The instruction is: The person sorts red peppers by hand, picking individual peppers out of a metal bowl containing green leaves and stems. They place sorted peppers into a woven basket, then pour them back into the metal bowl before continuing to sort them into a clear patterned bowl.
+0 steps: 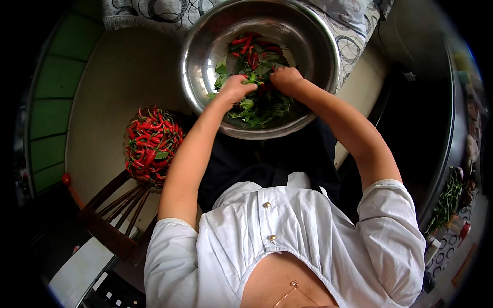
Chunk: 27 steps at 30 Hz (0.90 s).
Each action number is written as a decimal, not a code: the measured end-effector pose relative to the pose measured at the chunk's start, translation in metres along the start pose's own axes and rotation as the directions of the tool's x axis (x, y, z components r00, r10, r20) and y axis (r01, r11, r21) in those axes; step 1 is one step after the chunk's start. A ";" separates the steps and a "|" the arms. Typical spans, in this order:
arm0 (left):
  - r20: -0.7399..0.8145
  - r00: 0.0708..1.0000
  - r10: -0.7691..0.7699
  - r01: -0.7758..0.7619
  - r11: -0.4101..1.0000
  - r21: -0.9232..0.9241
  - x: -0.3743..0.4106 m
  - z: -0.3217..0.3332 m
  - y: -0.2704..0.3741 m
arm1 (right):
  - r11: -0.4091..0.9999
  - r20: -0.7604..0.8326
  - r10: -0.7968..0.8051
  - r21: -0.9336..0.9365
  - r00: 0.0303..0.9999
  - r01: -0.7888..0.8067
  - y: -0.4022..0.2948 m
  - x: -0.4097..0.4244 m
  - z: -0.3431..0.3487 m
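A large stainless steel basin lies before me, with red chili peppers at its far side and green leafy stems nearer me. Over the greens, my left hand pinches a small green sprig between thumb and fingers, with a bit of red beside it. My right hand is closed in a fist on the leafy stems close by, its fingertips hidden. A bit of red shows just beyond its knuckles. The two hands are a short distance apart, both inside the basin's rim.
To my left, a scalloped bowl heaped with red chili peppers rests by a dark wooden chair. A patterned cloth covers a surface beyond the basin. At far right are a black-topped surface and green produce.
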State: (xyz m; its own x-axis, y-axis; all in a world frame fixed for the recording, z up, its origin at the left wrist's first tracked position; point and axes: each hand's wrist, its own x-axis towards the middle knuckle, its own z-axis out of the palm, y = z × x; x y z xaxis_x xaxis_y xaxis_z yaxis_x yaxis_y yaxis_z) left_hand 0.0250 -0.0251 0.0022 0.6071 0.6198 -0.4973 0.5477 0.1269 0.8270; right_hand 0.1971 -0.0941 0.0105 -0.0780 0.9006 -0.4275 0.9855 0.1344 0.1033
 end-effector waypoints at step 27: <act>0.005 0.986 -0.170 0.153 0.877 -0.455 0.007 0.018 0.004 | 0.380 0.004 0.261 0.919 0.965 -0.107 0.010 0.023 0.014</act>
State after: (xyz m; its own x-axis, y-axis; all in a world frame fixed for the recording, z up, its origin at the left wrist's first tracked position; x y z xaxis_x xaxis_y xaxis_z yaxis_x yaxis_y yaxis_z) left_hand 0.0414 -0.0343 -0.0029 0.5085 0.5852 -0.6316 0.3120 0.5584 0.7686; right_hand 0.2073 -0.0773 -0.0109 0.1826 0.9027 -0.3896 0.5209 -0.4249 -0.7404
